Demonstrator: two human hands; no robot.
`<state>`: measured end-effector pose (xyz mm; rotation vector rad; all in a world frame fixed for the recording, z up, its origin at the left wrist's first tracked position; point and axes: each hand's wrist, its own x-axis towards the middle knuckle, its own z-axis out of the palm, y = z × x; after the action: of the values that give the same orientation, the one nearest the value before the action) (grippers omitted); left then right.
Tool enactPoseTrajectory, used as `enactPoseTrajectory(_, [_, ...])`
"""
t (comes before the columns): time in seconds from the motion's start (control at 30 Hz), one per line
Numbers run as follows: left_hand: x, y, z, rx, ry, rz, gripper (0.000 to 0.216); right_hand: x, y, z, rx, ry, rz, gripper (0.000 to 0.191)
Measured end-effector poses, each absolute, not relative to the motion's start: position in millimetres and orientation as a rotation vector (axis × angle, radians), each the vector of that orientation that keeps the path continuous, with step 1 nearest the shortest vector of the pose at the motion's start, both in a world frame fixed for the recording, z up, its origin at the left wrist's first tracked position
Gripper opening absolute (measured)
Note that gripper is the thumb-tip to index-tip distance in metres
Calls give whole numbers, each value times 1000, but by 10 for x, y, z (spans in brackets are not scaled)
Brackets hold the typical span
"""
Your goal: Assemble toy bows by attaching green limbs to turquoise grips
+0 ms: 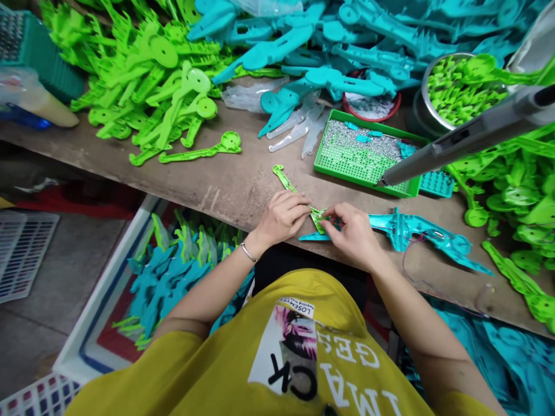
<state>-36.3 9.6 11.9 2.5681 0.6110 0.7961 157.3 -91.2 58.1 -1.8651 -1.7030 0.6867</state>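
Observation:
My left hand (284, 215) grips a slim green plastic piece (283, 177) whose narrow end sticks out beyond my fingers. My right hand (353, 234) pinches at the wide end of the same piece, its thumb and fingertips pressed together. Small details between my fingertips are too fine to make out. Under and beside the right hand lies a long blue plastic shell half (437, 234), its pointed tip showing below the fingers. Thin wires (405, 260) run from that shell over the table's front edge.
Heaps of green parts (143, 81) and blue parts (368, 46) cover the table's back. A green tray (318, 162) holds screws. Over it hangs a grey powered screwdriver (468, 136). A metal bowl (427, 95) holds small green pieces. A white crate (104, 294) with green-and-blue assemblies stands below, left.

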Motion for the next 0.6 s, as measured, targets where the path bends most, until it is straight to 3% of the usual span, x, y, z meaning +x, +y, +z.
enactPoseTrajectory(0.6, [-511, 173, 78, 2642, 410, 721, 29, 1480, -760, 528, -2161, -1688, 563, 16])
